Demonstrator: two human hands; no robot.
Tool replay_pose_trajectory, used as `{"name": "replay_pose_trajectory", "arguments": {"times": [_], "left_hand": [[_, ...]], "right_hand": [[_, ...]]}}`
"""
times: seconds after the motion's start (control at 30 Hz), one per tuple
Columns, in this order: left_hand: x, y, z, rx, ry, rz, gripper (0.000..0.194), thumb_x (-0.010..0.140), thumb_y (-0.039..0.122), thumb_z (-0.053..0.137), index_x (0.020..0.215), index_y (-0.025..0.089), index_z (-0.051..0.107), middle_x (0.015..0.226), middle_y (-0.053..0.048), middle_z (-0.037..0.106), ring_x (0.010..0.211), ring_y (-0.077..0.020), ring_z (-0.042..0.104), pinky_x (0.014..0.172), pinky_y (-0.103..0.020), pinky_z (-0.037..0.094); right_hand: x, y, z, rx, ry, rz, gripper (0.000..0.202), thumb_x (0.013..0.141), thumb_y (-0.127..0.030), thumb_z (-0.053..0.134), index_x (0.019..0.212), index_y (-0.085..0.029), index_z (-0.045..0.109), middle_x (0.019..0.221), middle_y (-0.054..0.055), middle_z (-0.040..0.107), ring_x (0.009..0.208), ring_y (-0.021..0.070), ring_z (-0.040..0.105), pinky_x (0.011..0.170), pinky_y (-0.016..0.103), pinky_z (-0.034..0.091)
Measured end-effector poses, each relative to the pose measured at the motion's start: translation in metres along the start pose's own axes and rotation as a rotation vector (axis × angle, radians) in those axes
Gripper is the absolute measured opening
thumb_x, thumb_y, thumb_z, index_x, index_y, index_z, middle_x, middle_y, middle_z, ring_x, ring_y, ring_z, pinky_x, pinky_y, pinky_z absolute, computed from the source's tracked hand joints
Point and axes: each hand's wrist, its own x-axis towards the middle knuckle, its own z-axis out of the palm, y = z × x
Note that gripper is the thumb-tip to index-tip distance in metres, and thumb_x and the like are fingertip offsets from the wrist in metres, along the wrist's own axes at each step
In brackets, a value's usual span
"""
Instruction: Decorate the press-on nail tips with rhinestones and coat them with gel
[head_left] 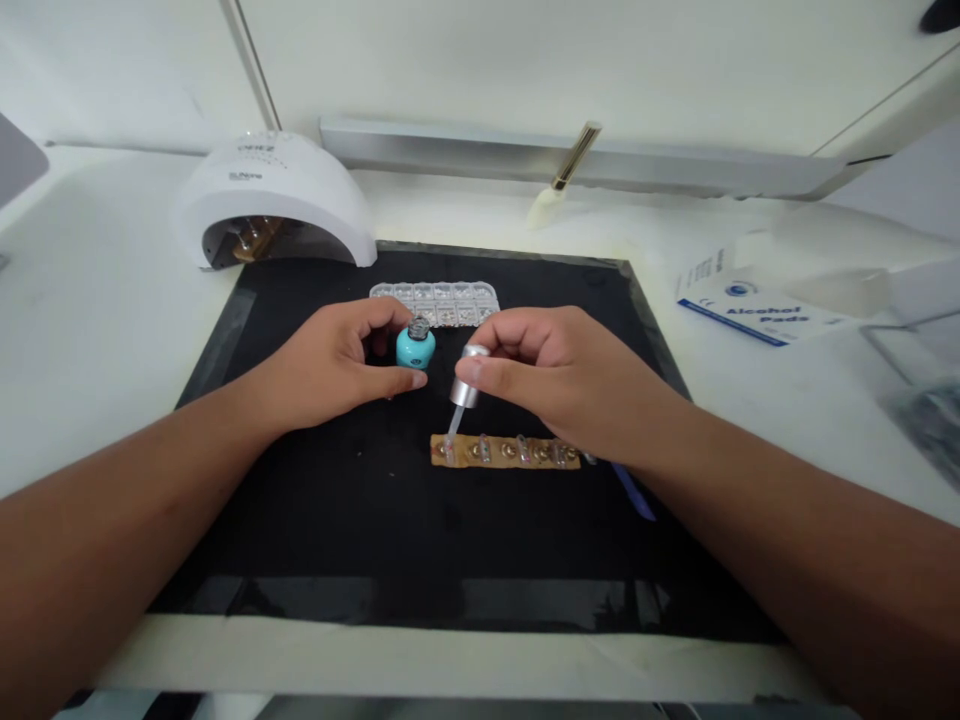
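Note:
My left hand (352, 360) is closed around the side of an uncapped turquoise nail polish bottle (416, 348) on the black mat. Between thumb and fingers, my right hand (536, 370) grips the silver cap of a nail polish brush (466, 385). Its pale bristles point down and reach the left end of a tan strip (493, 462). Several small clear nail tips (523, 450) stand along that strip on round metallic mounts. Whether the bristles touch the leftmost tip is hard to tell. Behind the hands lies a clear compartment case (439, 292) of tiny shiny pieces.
A white nail lamp (274, 190) stands at the back left, another tan strip under it. A gold-handled brush (576, 157) leans at the back. An alcohol pads box (757, 295) is at the right, and a blue-purple tool (634, 492) lies by my right forearm.

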Motion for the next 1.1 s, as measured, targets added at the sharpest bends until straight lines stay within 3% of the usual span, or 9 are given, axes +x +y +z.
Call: {"name": "replay_pose_trajectory", "arguments": {"times": [1.1], "left_hand": [[0.0003,-0.0012,-0.0002,0.011,0.014,0.012,0.023,0.071,0.027,0.078,0.083,0.016,0.062,0.076,0.001,0.059,0.068,-0.0134,0.052,0.063,-0.028,0.041]], "right_hand": [[0.0043,0.0075,-0.0031,-0.029,-0.008,0.076,0.027,0.085,-0.038,0.064,0.069,-0.017,0.061,0.056,-0.005,0.044,0.05,0.0076,0.033,0.047,0.024,0.026]]}}
